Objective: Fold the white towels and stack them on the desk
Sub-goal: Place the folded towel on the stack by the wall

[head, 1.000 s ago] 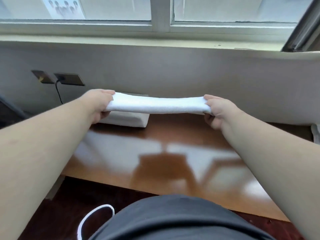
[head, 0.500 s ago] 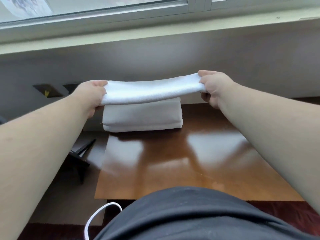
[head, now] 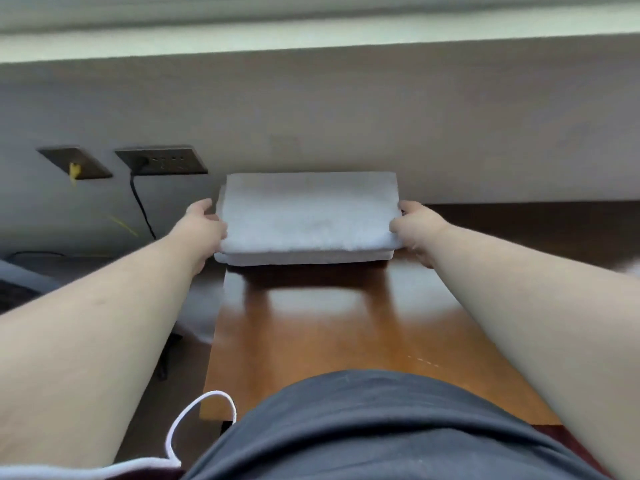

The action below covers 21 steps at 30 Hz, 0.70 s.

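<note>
Hands (head: 204, 225) (head: 417, 230) gripping folded towel (head: 308, 216), atop stack (head: 304, 258)

Both forearms are bare from the near edge of the view to the left hand (head: 202, 225) and the right hand (head: 417, 230) — no sleeve, watch or ring shows. The torso is covered by a dark grey garment (head: 363, 427) of smooth fabric. A white cord (head: 194, 415) — thin, looped — lies at its left edge over a dark maroon patch.

Two hands (head: 202, 225) (head: 417, 230), one towel stack (head: 306, 216) (layers uncountable), one desk (head: 311, 323), two wall sockets (head: 161, 160) (head: 74, 163).
</note>
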Tool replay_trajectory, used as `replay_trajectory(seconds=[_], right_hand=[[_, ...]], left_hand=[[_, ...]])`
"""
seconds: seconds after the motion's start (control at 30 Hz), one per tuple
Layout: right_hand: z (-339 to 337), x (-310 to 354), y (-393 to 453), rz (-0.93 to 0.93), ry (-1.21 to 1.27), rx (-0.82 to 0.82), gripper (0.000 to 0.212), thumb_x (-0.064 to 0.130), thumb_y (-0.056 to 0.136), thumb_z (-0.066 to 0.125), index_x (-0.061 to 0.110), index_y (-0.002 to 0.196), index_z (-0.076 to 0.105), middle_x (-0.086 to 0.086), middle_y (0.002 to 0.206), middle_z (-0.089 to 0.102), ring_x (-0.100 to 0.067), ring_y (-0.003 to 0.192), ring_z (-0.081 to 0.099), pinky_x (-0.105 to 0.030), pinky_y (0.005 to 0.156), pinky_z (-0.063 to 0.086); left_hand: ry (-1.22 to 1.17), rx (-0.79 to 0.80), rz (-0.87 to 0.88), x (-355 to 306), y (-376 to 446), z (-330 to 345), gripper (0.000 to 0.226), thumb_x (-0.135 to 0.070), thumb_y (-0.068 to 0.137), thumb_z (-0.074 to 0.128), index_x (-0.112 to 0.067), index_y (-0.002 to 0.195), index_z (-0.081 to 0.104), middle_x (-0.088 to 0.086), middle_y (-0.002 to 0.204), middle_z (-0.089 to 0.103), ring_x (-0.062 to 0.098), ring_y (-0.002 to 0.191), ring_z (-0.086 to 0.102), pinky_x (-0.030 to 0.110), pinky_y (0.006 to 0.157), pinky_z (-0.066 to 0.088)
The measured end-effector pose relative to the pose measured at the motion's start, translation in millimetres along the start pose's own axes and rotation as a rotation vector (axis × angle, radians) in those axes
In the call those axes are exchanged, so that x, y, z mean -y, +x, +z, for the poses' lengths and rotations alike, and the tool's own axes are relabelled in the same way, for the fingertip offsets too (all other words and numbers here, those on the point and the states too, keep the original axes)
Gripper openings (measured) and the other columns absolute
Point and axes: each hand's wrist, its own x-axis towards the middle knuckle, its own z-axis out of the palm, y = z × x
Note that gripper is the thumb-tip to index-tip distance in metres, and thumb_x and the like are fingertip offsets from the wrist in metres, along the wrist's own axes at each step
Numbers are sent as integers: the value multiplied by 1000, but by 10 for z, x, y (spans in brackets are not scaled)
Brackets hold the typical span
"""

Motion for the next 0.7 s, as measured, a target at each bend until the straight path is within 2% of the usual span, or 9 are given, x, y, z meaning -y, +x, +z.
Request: replay_trajectory(seconds=[0.1, 0.17, 0.23, 0.3, 0.43, 0.53, 0.6, 0.63, 0.7], right_hand=[[16, -17, 95, -19, 24, -85, 53, 13, 80, 46, 24, 131, 58, -5, 112, 68, -28, 96, 65, -29, 70, 50], [0, 31, 154, -59, 70, -179, 36, 15, 80, 51, 23, 112, 65, -1, 98, 69, -28, 95, 67, -37, 76, 58], [-10, 75, 219, -73, 152, -255, 36, 23, 79, 58, 24, 115, 63, 5, 96, 67, -23, 94, 67, -40, 86, 58], [-12, 138, 283, -52, 224, -241, 47, 32, 75, 62, 22, 121, 62, 4, 102, 70, -20, 92, 70, -41, 86, 59], [0, 240, 468, -21, 266, -163, 30, 39, 69, 65, 23, 94, 70, 1, 93, 76, -23, 82, 75, -47, 83, 61], [-5, 334, 565, -31, 222, -195, 51, 40, 70, 64, 27, 119, 64, 3, 104, 73, -22, 90, 72, -42, 87, 59], [3, 379, 606, -48, 184, -224, 58, 34, 76, 62, 27, 132, 55, 4, 108, 69, -23, 95, 70, -38, 88, 58], [15, 394, 617, -71, 184, -232, 56, 27, 79, 59, 28, 135, 53, 7, 105, 68, -20, 95, 69, -33, 84, 58], [33, 425, 631, -141, 240, -258, 57, 14, 82, 51, 29, 137, 51, 18, 98, 65, -4, 83, 69, -18, 64, 54]], left_hand=[[44, -50, 26, 94, 105, 109, 66, -9, 94, 56, -16, 153, 27, 9, 132, 54, 28, 103, 59, 35, 84, 50], [62, -98, 26, 35, 200, 129, 65, -21, 93, 60, -16, 151, 32, 8, 130, 57, 30, 109, 59, 40, 96, 49], [129, -119, 16, -34, 290, 119, 66, -35, 90, 64, -16, 148, 38, 8, 132, 58, 32, 113, 59, 44, 100, 48], [205, -98, 7, -81, 379, 107, 63, -44, 86, 64, -15, 140, 49, 9, 130, 61, 33, 111, 61, 44, 99, 50], [230, -47, -19, -140, 539, 124, 51, -53, 83, 62, -13, 114, 65, 9, 112, 69, 35, 99, 66, 47, 92, 54], [336, -65, -14, -229, 611, 200, 48, -58, 84, 59, -15, 107, 60, 7, 107, 64, 34, 97, 63, 42, 92, 53], [396, -86, 1, -280, 638, 257, 47, -53, 88, 57, -15, 115, 59, 6, 108, 60, 32, 95, 58, 34, 87, 48], [408, -102, 21, -295, 642, 271, 46, -50, 90, 57, -14, 119, 58, 5, 107, 58, 31, 95, 56, 32, 83, 45], [357, -151, 96, -310, 627, 266, 37, -43, 93, 57, -14, 116, 57, 3, 104, 55, 28, 92, 53, 31, 79, 39]])
